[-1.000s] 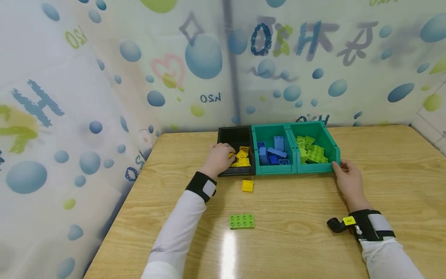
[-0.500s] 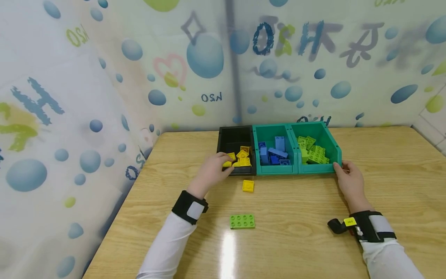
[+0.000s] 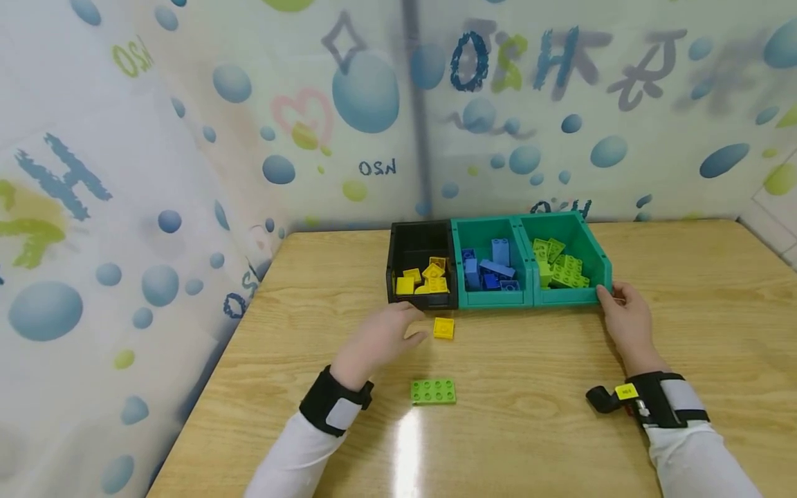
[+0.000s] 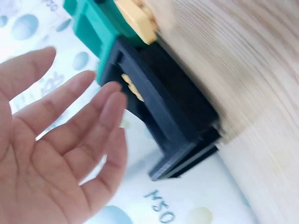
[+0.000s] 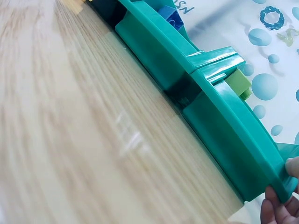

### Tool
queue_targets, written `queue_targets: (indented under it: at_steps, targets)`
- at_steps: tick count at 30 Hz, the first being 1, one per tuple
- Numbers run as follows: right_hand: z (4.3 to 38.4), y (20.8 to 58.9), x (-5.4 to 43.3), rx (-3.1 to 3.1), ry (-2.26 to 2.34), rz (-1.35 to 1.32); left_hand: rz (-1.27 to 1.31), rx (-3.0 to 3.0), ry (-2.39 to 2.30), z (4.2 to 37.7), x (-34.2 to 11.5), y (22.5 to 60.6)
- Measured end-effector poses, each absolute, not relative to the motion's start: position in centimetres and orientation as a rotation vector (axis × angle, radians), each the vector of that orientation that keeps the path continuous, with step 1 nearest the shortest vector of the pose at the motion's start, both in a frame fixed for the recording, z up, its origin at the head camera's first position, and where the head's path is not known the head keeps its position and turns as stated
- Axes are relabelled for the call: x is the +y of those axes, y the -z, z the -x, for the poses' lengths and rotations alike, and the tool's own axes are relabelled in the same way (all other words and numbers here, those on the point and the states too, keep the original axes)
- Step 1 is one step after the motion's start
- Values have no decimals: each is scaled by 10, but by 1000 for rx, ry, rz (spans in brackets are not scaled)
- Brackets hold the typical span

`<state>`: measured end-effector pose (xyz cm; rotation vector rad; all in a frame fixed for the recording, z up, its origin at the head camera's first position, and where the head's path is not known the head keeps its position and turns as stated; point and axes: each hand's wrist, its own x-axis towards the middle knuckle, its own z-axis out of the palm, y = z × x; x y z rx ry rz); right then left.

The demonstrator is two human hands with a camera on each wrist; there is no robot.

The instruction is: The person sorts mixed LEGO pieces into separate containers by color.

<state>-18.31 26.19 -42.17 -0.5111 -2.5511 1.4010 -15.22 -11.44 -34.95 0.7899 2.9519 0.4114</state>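
Observation:
My left hand is empty, its fingers loosely extended over the table in front of the black bin. Just right of its fingertips lies a small yellow brick. Several yellow bricks are inside the black bin. With thumb and fingers, my right hand pinches the front right corner of the right-hand teal bin, which holds lime green bricks. In the right wrist view its thumb is on the rim and the other fingers curl below the corner.
Between the two outer bins stands another teal bin with blue bricks. A lime green eight-stud brick lies nearer on the wooden table. A patterned wall covering rises behind the bins.
My left hand has let go of a yellow brick in the black bin and drawn back toward me, out over the table. The right hand has stayed at the teal bin's corner.

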Motion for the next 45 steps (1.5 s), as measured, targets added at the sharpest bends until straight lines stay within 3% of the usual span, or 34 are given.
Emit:
queue_targets:
  at_steps: [23, 45]
  targets:
    - [186, 418, 260, -2541, -1403, 537, -937, 2904, -102, 102, -101, 346]
    - [184, 419, 262, -2547, -1400, 526, -928, 2779, -16, 93, -87, 360]
